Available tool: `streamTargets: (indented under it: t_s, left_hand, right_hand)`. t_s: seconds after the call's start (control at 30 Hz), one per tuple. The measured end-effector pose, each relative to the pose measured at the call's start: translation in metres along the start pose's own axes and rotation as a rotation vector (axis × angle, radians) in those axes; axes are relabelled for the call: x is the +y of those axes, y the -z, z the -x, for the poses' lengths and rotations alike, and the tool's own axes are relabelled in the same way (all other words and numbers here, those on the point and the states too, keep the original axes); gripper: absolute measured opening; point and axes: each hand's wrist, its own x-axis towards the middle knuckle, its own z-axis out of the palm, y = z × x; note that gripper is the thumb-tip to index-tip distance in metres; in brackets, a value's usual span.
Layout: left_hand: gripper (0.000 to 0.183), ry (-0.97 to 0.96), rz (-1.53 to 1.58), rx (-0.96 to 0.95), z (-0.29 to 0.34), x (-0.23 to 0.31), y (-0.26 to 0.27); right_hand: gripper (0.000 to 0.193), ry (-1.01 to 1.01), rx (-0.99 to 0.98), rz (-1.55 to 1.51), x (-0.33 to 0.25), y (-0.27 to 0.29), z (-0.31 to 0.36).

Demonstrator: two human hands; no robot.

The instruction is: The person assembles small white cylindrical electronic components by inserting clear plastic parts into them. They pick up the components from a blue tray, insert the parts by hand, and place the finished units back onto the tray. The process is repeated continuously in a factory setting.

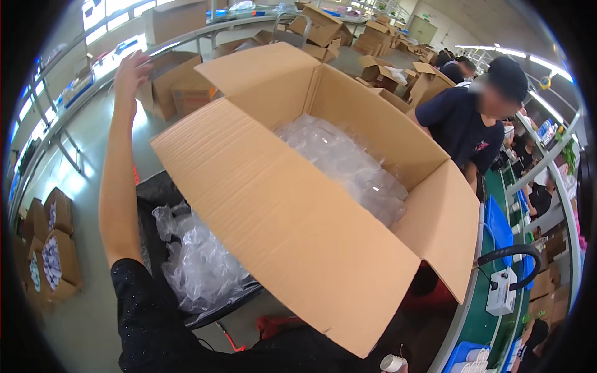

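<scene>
Brown cardboard fills most of the view, but the left hand (132, 69) is seen raised well above it, at the end of a bare forearm stretched up and away from the body; the fingers look loosely extended and bright glare behind them makes it hard to tell whether anything is held. The right hand is not seen at all, being hidden behind or below the box (311, 186). The box stands open just beside the arm, its flaps spread outward, the near flap covering whatever lies under it. Inside, a heap of clear plastic pieces (348, 165) is visible, their shapes too blurred to make out. Lower left, a dark bin (157, 186) is filled with crumpled clear bags (196, 264), and is partly cut off by the near flap. Beyond the box a person in dark blue (463, 127) is seen at a green belt (491, 323), only partly visible. Small boxes (53, 248) are stacked at the far left edge.
</scene>
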Motion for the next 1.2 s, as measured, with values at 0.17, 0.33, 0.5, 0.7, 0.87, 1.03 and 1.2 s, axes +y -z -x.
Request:
streamTargets:
  t_s: [0.17, 0.33, 0.5, 0.7, 0.87, 1.03, 1.2]
  left_hand:
    - [0.029, -0.238, -0.173, -0.948, 0.012, 0.03, -0.165]
    - [0.044, -1.018, -1.247, -1.493, 0.132, 0.01, -0.318]
    - [0.051, -1.088, -1.307, -1.477, 0.151, -0.078, -0.354]
    - [0.062, -0.881, -1.284, -1.655, 0.159, -0.023, -0.349]
    - [0.065, -0.674, -0.678, -1.39, 0.129, 0.024, -0.289]
    - [0.06, -0.093, -0.135, -1.379, 0.165, 0.129, -0.161]
    - [0.039, 0.895, 0.133, -1.508, 0.259, 0.166, 0.017]
  right_hand:
    - [0.041, 0.037, -0.045, 0.017, -0.007, -0.004, -0.01]
    - [0.043, 0.131, -0.014, -0.025, -0.018, -0.004, -0.003]
    - [0.042, 0.161, 0.005, -0.046, -0.007, -0.012, 0.015]
    - [0.042, 0.057, 0.123, -0.134, 0.017, -0.002, 0.015]
    - [0.045, 0.209, -0.209, -0.109, -0.002, -0.027, -0.035]
    - [0.045, 0.193, -0.148, -0.241, -0.009, -0.036, -0.072]
    - [0.036, 0.105, -0.222, -0.457, 0.019, -0.046, -0.118]
